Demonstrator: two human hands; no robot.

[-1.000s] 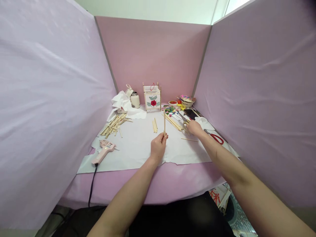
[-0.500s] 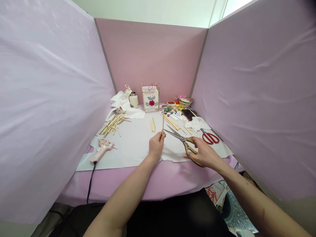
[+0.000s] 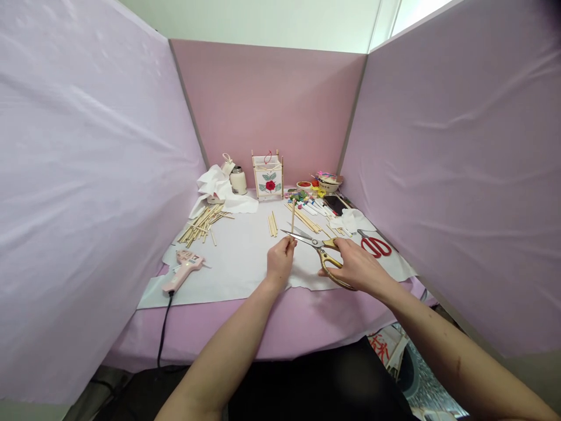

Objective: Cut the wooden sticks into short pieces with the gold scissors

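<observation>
My left hand pinches the lower end of a thin wooden stick, which stands upright above the fingers. In my right hand is a pair of scissors with gold handles, fingers in the loops. Their blades reach left across the stick, just above my left fingertips; I cannot tell whether they bite into it. Beyond my hands lie a few short sticks side by side and a row of longer sticks.
A pink glue gun with a black cord and a pile of sticks lie on the left. At the back stand a flower-painted lantern and a cream jar. Red-handled scissors and a phone are on the right.
My right hand has moved left with the scissors, so the blades now cross the stick; they look less spread. My left hand keeps hold of the stick. The whole view has shifted slightly.
</observation>
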